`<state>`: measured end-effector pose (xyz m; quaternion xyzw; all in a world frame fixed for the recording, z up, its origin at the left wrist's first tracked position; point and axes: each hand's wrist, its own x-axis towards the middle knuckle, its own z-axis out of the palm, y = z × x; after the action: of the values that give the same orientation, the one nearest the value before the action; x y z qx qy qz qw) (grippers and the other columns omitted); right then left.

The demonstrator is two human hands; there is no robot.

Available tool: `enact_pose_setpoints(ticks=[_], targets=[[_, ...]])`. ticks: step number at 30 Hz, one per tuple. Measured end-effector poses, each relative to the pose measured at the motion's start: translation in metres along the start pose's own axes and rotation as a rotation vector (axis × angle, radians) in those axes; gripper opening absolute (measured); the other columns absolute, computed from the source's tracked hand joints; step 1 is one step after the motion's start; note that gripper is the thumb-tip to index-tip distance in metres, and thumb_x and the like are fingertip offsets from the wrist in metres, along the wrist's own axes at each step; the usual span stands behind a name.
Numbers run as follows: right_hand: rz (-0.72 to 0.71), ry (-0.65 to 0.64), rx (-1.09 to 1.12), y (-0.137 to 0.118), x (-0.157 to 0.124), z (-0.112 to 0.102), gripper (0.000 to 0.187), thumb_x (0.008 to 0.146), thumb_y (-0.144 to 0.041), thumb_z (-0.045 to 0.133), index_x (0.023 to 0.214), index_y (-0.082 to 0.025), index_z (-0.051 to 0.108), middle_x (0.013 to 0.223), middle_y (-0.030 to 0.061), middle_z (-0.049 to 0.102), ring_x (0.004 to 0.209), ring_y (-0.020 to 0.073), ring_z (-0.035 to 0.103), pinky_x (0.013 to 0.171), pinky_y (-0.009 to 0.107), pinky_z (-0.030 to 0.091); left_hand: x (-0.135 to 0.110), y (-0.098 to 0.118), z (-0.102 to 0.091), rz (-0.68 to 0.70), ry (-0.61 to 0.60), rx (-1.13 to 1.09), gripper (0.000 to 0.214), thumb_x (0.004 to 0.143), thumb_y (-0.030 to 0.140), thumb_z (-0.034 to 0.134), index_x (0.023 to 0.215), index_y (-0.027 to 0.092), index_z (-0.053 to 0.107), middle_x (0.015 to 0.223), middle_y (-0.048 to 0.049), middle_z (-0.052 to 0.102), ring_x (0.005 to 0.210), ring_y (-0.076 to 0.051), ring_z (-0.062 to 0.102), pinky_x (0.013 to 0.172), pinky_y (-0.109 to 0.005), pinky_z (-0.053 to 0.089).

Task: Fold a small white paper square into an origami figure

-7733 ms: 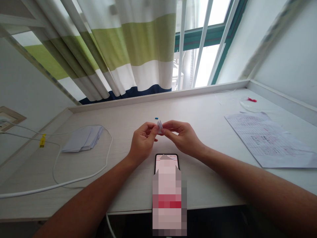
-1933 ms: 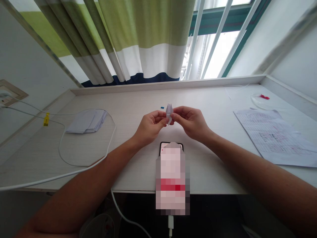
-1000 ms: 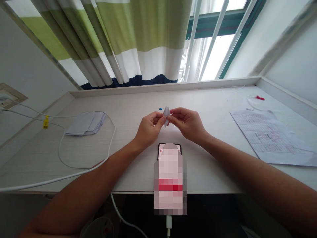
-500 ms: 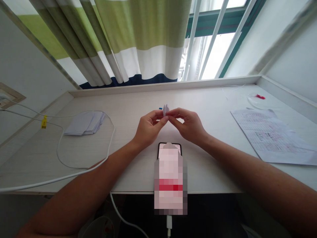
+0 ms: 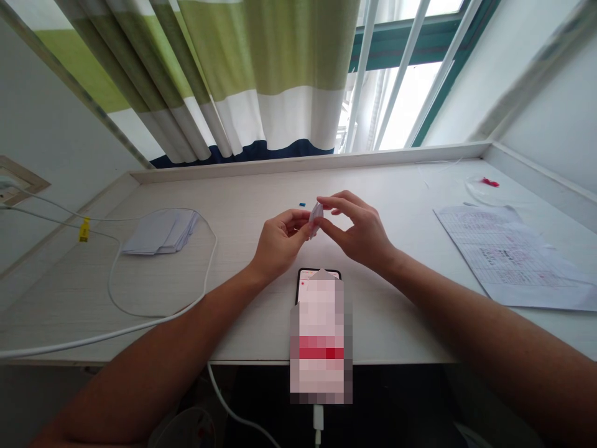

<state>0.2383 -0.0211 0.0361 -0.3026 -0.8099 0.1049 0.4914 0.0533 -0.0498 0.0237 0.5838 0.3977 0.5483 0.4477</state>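
A small piece of folded white paper (image 5: 316, 213) is held up over the middle of the desk, tilted, between my two hands. My left hand (image 5: 282, 239) pinches its lower left side between thumb and fingers. On the other side my right hand (image 5: 361, 227) grips it, the index fingertip at its top edge and the thumb lower down. Just behind the paper, a tiny blue piece (image 5: 302, 204) lies on the desk. Nearer to me a phone (image 5: 321, 336) with a blurred-out screen sticks out past the desk's front edge.
A stack of white paper (image 5: 158, 231) lies on the left, with a white cable (image 5: 214, 239) looping around it. Written sheets (image 5: 508, 255) lie on the right. Behind them is a clear round item with a red piece (image 5: 490, 182). A plug (image 5: 318, 418) sits at the phone's lower end.
My right hand has opened wider, its index finger rising to the paper's top edge while the thumb stays low. The paper has tilted to the right, and the blue piece shows more fully.
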Motion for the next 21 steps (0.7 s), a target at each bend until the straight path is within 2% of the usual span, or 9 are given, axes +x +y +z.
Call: enact_pose_setpoints(ticks=[3,10,15,18,21], targets=[[0.013,0.003,-0.036,-0.002,0.0,0.0,0.02,0.095,-0.023,0.071,0.115,-0.021,0.072,0.107,0.0088,0.074,0.095,0.0242,0.072,0.077,0.042,0.062,0.0,0.0,0.0,0.003,0.003,0.022,0.028,0.084,0.037,0.084,0.101,0.016,0.078,0.086,-0.0051,0.077,0.076,-0.014,0.07,0.073,-0.028,0.058],[-0.02,0.035,-0.112,-0.004,0.001,0.001,0.008,0.096,-0.022,0.069,0.104,-0.023,0.071,0.108,0.008,0.078,0.104,0.0274,0.071,0.089,0.049,0.059,0.001,-0.003,-0.001,0.015,0.031,0.014,0.03,0.086,0.037,0.082,0.105,0.015,0.075,0.085,-0.0053,0.078,0.073,-0.014,0.071,0.071,-0.03,0.059],[-0.081,0.088,-0.127,-0.006,0.004,0.0,0.005,0.097,-0.019,0.067,0.093,-0.023,0.068,0.101,0.0086,0.072,0.098,0.0263,0.067,0.087,0.047,0.056,0.001,-0.006,-0.003,0.037,0.019,0.059,0.027,0.087,0.036,0.081,0.105,0.017,0.075,0.088,-0.0054,0.078,0.076,-0.015,0.072,0.074,-0.03,0.06],[-0.128,0.053,-0.129,-0.008,0.004,-0.002,0.006,0.097,-0.019,0.065,0.093,-0.023,0.066,0.1,0.0091,0.071,0.097,0.0264,0.065,0.085,0.046,0.056,0.002,-0.006,-0.003,0.035,0.019,0.053,0.028,0.086,0.036,0.082,0.106,0.017,0.075,0.088,-0.0054,0.078,0.076,-0.015,0.072,0.074,-0.03,0.06],[-0.163,-0.037,-0.075,-0.011,0.002,-0.002,0.006,0.1,-0.018,0.061,0.097,-0.023,0.063,0.102,0.0086,0.074,0.1,0.0258,0.067,0.085,0.045,0.056,0.004,-0.004,-0.002,0.018,0.037,0.001,0.03,0.083,0.035,0.085,0.104,0.016,0.073,0.081,-0.0045,0.078,0.072,-0.015,0.072,0.072,-0.03,0.059]])
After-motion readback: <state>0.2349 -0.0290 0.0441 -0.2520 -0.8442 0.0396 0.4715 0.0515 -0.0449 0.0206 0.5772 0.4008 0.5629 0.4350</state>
